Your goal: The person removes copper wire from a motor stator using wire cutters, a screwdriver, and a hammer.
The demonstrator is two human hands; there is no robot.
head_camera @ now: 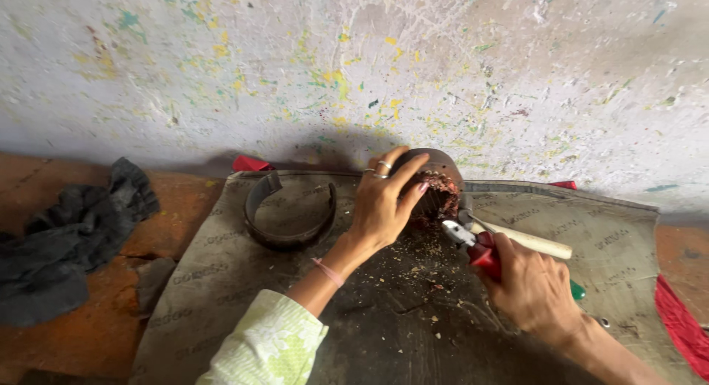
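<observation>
My left hand (382, 202) grips a dark, round metal part (437, 177) lying on its side against the wall, its open end packed with reddish-brown matted wires. My right hand (533, 287) holds red-handled pliers (473, 243), their jaws pointed at the open end of the round part. Small crumbs of debris lie on the mat just below the part. I wear rings on the left hand and a pale green patterned sleeve.
A grey-brown mat (244, 267) covers the orange floor. A curved dark metal band (284, 215) lies left of my left hand. A pale wooden tool handle (535, 242) lies behind the pliers. Dark cloth (70, 237) sits far left; red cloth (683, 322) far right.
</observation>
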